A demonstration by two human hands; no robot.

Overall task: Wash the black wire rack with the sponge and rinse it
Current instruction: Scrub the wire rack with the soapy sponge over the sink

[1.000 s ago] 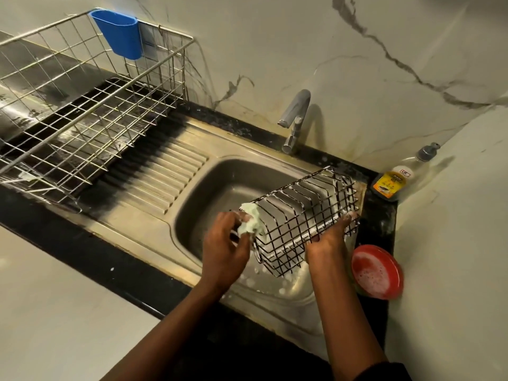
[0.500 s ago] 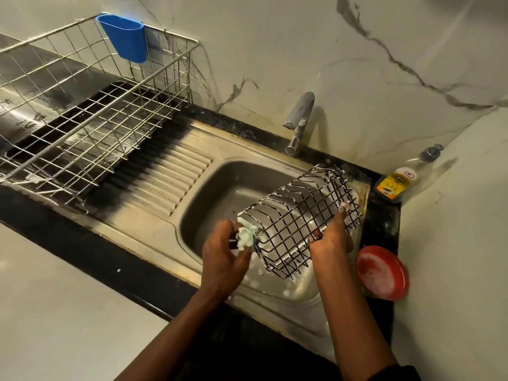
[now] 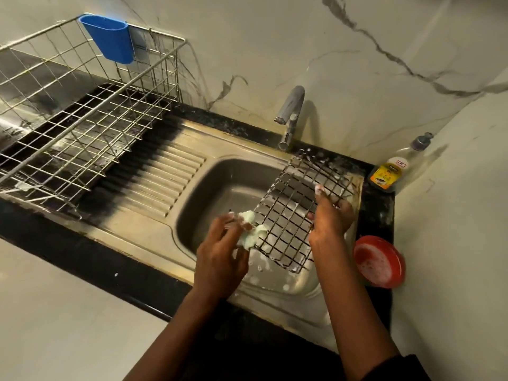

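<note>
1. At the left, a steel wire dish drainer (image 3: 90,116) carries a blue plastic cup (image 3: 110,39) hooked on its far rim; what the cup holds cannot be seen.
2. The steel sink (image 3: 228,188) has blobs of suds on its near wall.
3. On the counter right of the sink, a red bowl (image 3: 399,257) holds foamy water. A dish-soap bottle (image 3: 386,174) stands behind it in the corner.
4. The black wire rack (image 3: 286,221) is held tilted over the sink. Its long axis runs from the near edge up toward the back right corner, with the grid face upward.
5. The left hand (image 3: 220,257) has its fingers curled round a soapy pale green sponge (image 3: 251,233), pressing it on the rack's near left edge.
6. The right hand (image 3: 330,218) clasps the rack's right side, its soapy fingers hooked over the wires.
</note>
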